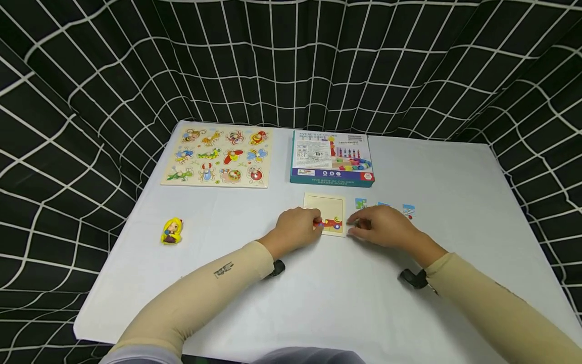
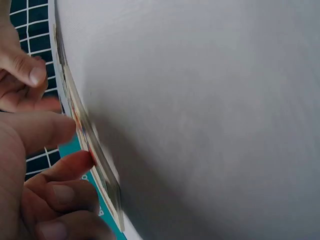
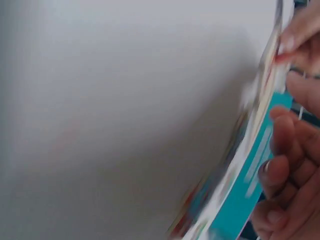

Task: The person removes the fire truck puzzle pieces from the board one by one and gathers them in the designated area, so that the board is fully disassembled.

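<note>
A small wooden puzzle tray (image 1: 325, 202) lies flat on the table, with a red vehicle picture (image 1: 332, 224) assembled along its lower edge. My left hand (image 1: 297, 226) reaches over the tray's lower left side, its fingertips touching the red picture and covering part of it. In the left wrist view, a gap separates the thumb (image 2: 57, 131) from the index finger at the tray's edge. My right hand (image 1: 384, 226) hovers just right of the tray, fingers loosely bent, nothing between them. Several small puzzle pieces (image 1: 408, 210) lie beyond it, partly hidden by the hand.
A teal and white box (image 1: 332, 157) stands behind the tray. At the back left lies a wooden insect puzzle board (image 1: 217, 155). A yellow-haired doll figure (image 1: 172, 231) is at the left. The white table (image 1: 345, 303) is bounded by black grid-patterned curtain (image 1: 282, 60).
</note>
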{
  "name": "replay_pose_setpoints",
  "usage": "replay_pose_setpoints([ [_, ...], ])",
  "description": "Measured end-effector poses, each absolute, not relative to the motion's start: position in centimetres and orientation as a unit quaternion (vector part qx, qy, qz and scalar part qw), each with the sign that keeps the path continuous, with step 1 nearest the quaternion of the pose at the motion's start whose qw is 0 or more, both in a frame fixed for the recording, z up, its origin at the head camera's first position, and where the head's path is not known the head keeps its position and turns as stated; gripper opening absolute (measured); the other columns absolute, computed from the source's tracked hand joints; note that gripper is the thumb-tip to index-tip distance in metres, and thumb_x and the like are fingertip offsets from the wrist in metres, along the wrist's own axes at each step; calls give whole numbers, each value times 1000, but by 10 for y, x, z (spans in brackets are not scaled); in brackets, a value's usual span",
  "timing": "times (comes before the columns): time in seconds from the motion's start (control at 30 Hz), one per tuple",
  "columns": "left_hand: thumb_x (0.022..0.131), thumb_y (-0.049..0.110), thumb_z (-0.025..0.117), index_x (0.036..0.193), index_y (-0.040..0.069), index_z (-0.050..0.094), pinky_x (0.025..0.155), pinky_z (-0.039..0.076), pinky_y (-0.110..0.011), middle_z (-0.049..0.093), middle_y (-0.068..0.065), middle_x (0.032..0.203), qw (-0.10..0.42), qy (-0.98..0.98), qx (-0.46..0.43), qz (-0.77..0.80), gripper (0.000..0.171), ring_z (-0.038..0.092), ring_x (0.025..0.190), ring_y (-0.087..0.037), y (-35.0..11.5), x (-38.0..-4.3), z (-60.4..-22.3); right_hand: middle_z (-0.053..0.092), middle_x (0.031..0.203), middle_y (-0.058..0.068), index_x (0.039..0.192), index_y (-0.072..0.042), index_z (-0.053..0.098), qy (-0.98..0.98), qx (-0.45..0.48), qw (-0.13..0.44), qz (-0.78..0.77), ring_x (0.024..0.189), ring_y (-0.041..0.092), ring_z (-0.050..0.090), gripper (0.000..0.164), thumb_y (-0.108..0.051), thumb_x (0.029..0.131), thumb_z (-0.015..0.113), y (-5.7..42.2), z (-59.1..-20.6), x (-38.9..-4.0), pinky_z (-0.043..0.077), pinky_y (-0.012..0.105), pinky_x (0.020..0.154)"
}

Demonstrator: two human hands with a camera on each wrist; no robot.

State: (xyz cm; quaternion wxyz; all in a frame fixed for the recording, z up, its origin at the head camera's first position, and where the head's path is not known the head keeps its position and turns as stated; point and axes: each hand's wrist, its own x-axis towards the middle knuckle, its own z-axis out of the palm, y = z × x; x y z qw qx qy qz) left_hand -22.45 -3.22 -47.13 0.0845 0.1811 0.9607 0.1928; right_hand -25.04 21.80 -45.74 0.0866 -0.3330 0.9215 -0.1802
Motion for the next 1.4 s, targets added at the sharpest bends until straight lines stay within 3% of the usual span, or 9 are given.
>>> replay_pose_setpoints([
  [0.13,88,42,70,87,20,62,51,41,-33,58,9,69,82,964,185,175,24,55,63,-13,-29,-225,-472,48,61,-11,113,-14,73,924,-325,112,-167,58,8,44,36,-39,87,73,198,-456,-245,34,28,51],
  [0.3,88,44,71,84,20,59,49,40,-33,56,9,67,73,967,196,142,27,55,62,-12,-26,-226,-469,50,63,-8,104,-11,72,929,-301,119,-182,59,10,46,37,-39,82,79,188,-459,-245,37,30,54],
  [0.6,87,45,72,83,21,57,50,41,-34,57,8,68,85,968,190,143,28,55,63,-12,-27,-227,-470,55,74,-4,90,-9,64,925,-292,106,-217,70,14,50,29,-22,74,86,181,-461,-251,44,31,64],
  [1.03,87,44,72,83,20,57,53,41,-34,56,7,68,94,964,184,169,28,55,65,-14,-30,-228,-470,57,73,-4,96,-6,65,926,-276,108,-234,68,14,52,27,-8,75,82,169,-448,-244,46,31,63],
  [1.2,87,44,72,85,21,58,53,40,-34,56,7,68,87,964,177,176,28,54,64,-14,-32,-228,-472,56,71,-6,93,-8,67,921,-269,109,-260,67,12,52,25,-14,74,84,192,-446,-243,45,28,59],
  [1.4,87,45,72,91,21,60,54,40,-32,56,9,70,105,960,175,192,27,53,66,-14,-33,-227,-473,50,68,-7,91,-17,69,919,-258,142,-263,64,8,46,26,-19,73,87,271,-441,-222,38,24,56],
])
